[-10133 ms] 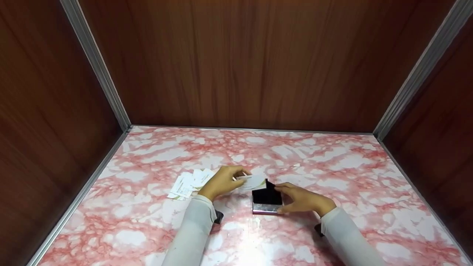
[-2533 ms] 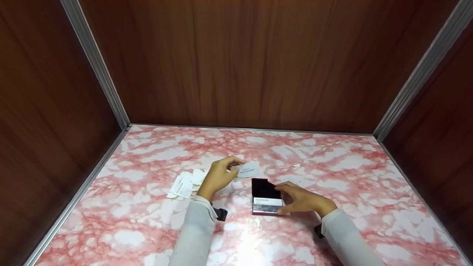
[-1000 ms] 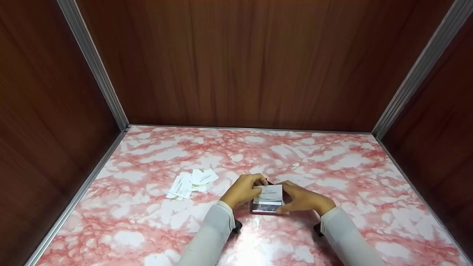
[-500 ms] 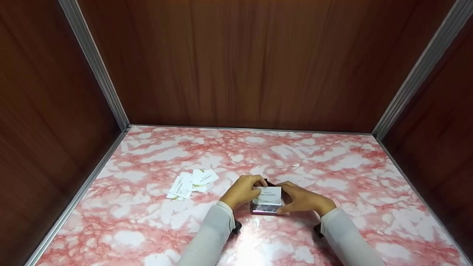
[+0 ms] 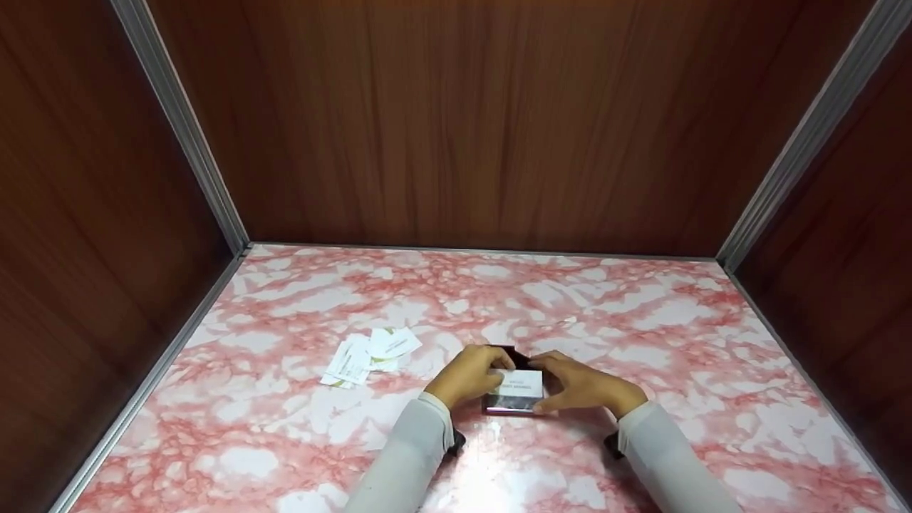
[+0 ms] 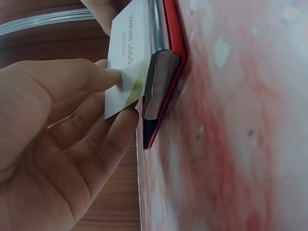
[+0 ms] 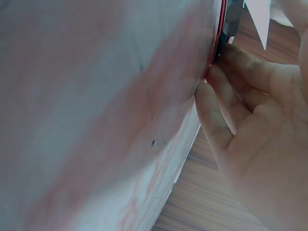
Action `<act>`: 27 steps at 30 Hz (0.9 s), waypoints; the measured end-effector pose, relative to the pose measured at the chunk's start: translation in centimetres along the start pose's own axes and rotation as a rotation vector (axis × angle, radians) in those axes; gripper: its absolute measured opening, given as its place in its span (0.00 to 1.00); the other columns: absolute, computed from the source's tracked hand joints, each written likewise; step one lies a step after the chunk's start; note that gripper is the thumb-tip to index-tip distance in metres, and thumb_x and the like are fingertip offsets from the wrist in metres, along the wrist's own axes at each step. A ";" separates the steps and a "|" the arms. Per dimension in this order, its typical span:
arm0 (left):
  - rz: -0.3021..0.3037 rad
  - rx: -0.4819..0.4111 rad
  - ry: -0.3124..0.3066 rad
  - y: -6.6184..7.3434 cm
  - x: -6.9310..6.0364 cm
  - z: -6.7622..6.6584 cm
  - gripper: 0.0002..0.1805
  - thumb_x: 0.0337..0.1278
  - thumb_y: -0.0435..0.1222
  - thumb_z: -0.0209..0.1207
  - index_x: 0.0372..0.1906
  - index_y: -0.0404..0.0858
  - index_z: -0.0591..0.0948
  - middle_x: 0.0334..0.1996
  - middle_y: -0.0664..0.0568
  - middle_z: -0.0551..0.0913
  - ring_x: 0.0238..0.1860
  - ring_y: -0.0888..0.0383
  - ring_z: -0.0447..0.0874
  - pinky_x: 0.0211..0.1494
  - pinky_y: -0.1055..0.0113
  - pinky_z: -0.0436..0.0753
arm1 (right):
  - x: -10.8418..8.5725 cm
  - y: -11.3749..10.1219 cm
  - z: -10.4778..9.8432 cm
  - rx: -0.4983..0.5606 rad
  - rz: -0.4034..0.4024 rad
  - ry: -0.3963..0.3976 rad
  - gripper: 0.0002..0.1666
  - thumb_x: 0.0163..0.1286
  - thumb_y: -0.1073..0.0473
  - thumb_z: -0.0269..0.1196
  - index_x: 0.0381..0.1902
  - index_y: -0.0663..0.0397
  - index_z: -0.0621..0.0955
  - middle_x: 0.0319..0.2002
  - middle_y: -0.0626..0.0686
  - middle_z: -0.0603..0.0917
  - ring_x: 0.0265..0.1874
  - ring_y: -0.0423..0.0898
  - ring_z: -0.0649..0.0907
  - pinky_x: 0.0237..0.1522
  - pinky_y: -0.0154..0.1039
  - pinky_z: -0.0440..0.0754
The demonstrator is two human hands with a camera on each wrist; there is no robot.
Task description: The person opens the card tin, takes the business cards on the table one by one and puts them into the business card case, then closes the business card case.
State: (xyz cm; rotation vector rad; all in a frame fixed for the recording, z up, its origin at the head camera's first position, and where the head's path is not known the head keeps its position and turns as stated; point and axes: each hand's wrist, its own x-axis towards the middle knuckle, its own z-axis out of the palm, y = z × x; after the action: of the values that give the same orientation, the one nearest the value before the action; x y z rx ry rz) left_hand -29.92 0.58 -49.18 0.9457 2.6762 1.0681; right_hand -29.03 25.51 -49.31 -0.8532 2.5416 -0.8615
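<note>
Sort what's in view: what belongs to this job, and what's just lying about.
Job:
White rectangular card with a green band, in the left grip
Red, black and silver rectangular case, in the right grip
Loose white printed cards, probably included

Just surroundings:
Pink-and-white marbled tabletop
Brown wood-grain panels
Silver metal corner strips

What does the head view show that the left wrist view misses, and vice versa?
Head only: the loose white paper cards and both light-grey sleeves.

Left wrist only: the left hand from its palm side, and the red side edge of the flat metallic card case.

Both: the left hand pinching a white printed card at the case, part of the right hand, pink-and-white marbled tabletop, brown wood-grain wall.
</note>
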 end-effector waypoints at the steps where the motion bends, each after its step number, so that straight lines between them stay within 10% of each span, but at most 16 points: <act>1: -0.001 0.005 -0.007 0.0 0.0 0.0 0.15 0.57 0.26 0.59 0.47 0.40 0.86 0.43 0.54 0.87 0.48 0.60 0.83 0.51 0.69 0.79 | 0.0 0.0 0.0 -0.001 0.000 -0.002 0.52 0.59 0.45 0.74 0.71 0.68 0.66 0.68 0.62 0.68 0.67 0.58 0.67 0.68 0.59 0.62; 27: 0.038 0.143 -0.070 -0.2 0.0 0.9 0.13 0.59 0.30 0.61 0.46 0.40 0.89 0.42 0.56 0.87 0.46 0.61 0.83 0.51 0.70 0.79 | -0.2 -0.1 -0.1 0.001 0.002 -0.010 0.51 0.61 0.46 0.74 0.72 0.66 0.65 0.62 0.60 0.70 0.53 0.51 0.73 0.57 0.52 0.72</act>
State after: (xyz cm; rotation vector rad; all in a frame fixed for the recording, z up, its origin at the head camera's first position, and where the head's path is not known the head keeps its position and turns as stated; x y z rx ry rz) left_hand -29.72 1.01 -49.95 1.0417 2.7167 0.8429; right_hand -28.84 25.66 -49.18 -0.8522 2.5330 -0.8559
